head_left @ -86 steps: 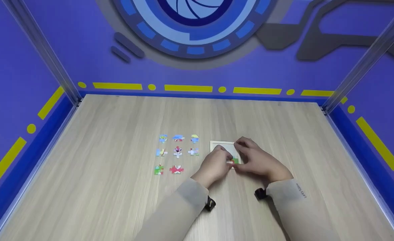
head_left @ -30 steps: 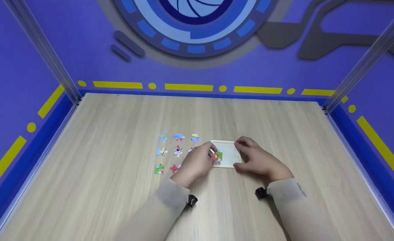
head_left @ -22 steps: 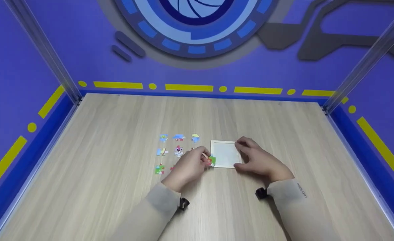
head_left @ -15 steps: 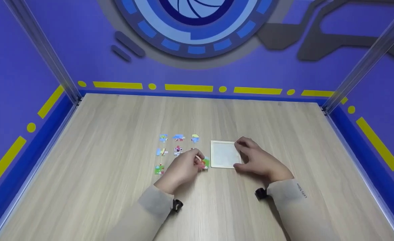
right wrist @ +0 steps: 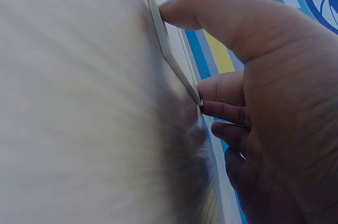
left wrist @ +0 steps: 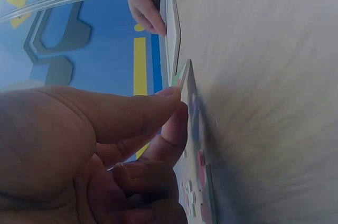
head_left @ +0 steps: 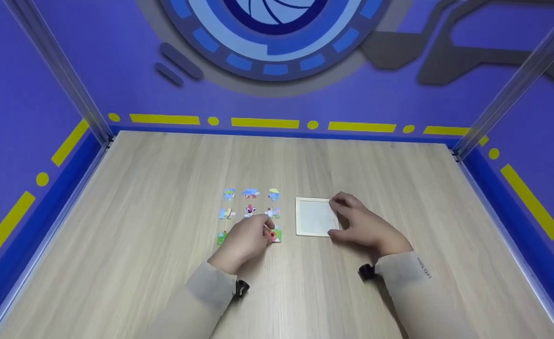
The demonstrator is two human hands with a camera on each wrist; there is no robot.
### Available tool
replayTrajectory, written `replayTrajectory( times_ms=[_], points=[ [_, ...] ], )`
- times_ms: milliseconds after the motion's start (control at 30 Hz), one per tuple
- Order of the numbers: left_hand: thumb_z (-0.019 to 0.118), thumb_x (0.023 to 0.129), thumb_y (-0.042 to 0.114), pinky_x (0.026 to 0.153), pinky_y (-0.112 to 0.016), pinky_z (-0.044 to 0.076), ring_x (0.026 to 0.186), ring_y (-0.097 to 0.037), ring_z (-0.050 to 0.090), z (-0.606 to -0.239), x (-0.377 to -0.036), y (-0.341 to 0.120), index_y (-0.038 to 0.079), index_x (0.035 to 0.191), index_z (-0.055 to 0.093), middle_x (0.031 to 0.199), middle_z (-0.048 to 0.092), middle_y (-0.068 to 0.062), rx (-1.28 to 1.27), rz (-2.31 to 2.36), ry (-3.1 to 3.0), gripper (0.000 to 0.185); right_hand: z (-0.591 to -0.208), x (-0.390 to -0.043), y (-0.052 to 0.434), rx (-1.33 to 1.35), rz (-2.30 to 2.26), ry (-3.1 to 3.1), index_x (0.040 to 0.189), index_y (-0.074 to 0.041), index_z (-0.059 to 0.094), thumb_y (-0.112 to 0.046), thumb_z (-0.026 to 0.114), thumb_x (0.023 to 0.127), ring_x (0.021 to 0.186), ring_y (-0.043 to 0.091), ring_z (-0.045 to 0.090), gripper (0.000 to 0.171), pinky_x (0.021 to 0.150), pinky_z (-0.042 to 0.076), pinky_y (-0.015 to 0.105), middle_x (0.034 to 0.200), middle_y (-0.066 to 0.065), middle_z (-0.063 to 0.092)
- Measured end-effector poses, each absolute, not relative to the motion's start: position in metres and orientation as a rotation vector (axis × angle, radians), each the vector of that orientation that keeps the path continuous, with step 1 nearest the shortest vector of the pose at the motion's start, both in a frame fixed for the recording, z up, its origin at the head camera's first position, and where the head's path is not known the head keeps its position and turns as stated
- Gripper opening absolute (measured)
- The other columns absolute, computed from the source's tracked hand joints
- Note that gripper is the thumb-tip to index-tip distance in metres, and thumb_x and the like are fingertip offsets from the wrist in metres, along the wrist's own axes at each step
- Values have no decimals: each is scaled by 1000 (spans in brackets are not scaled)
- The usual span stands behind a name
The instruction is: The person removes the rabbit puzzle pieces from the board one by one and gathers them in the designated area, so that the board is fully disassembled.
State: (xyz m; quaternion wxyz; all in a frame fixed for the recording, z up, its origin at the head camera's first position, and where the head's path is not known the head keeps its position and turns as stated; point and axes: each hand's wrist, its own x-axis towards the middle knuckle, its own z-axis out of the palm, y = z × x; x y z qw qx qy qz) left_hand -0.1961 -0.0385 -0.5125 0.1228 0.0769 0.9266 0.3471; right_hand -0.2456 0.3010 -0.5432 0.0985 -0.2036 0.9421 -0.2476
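Note:
My left hand (head_left: 265,230) pinches a green and red puzzle piece (head_left: 275,235) between thumb and fingers, down at the tabletop in the lower right spot of a grid of loose pieces (head_left: 250,210). In the left wrist view the piece (left wrist: 182,78) stands tilted against the wood. My right hand (head_left: 336,218) holds the right edge of a pale square puzzle tray (head_left: 312,217), thumb at its far corner and fingers at its near corner. The tray (right wrist: 165,44) lies flat with nothing in it.
The wooden table (head_left: 164,282) is walled in purple and blue on three sides, with metal posts (head_left: 60,75) at the back corners. The other loose pieces (head_left: 229,193) lie in rows left of the tray. Bare wood surrounds them.
My left hand lifted the green and red piece out of the tray and carried it left to the grid of pieces. The tray and my right hand stayed put.

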Motion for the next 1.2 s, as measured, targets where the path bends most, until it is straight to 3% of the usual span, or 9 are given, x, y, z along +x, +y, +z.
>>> replayTrajectory(
  times_ms=[500,833,1067,1200],
  points=[
    [78,106,15,101,-50,60,107,-27,73,-518,-190,-39,7,117,78,111,76,-6,294,841,2807,14,-546,-245,298,-603,-727,2795,172,-3,43,-47,84,95,171,36,35,98,138,36,57,181,9,37],
    [78,106,14,99,-50,60,106,-30,73,-522,-185,-37,5,122,79,111,73,-6,284,804,2823,18,-554,-242,298,-601,-749,2775,173,-4,42,-49,84,96,171,35,35,99,138,35,56,181,9,37],
    [81,104,14,106,-51,60,117,-32,73,-518,-190,-35,5,130,79,120,73,-8,297,830,2790,28,-553,-240,306,-591,-732,2810,171,-3,45,-47,84,96,170,35,37,96,137,36,56,180,8,40],
    [82,102,20,101,-51,61,114,-31,74,-515,-192,-36,6,131,80,122,74,-8,327,861,2791,32,-548,-240,306,-597,-664,2841,169,-1,49,-47,84,96,171,36,36,93,138,36,56,179,10,42]
  ],
)
